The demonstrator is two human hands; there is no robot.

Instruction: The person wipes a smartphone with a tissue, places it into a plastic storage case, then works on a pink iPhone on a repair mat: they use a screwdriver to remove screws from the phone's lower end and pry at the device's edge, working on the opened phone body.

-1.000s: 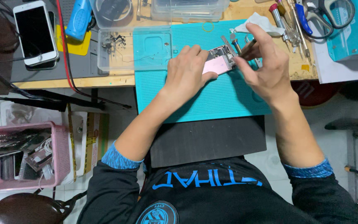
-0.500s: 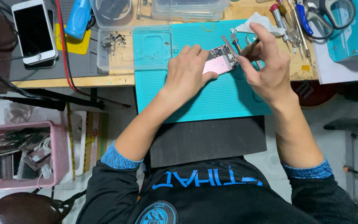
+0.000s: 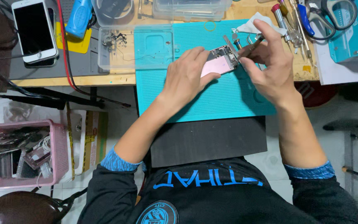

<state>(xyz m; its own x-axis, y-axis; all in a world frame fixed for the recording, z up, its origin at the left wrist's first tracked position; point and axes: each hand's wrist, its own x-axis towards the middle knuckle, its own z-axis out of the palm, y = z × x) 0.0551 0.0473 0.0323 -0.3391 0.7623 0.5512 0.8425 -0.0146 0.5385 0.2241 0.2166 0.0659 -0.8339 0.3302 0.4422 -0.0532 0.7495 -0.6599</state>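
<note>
A wooden table carries a teal mat, with a clear plastic tray overlapping the mat's left edge. Farther left, a white phone rests on a grey pad. Screwdrivers and scissors lie at the right.

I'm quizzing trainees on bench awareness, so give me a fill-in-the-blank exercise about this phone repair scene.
1. The left hand holds the opened pink phone body down on the ____ perforated work mat.
2. The right hand holds a slim metal ____ at the phone's top end.
3. The white smartphone at the bench's far left lies with its dark screen facing ____.

Missing words: teal; tool; up
</note>
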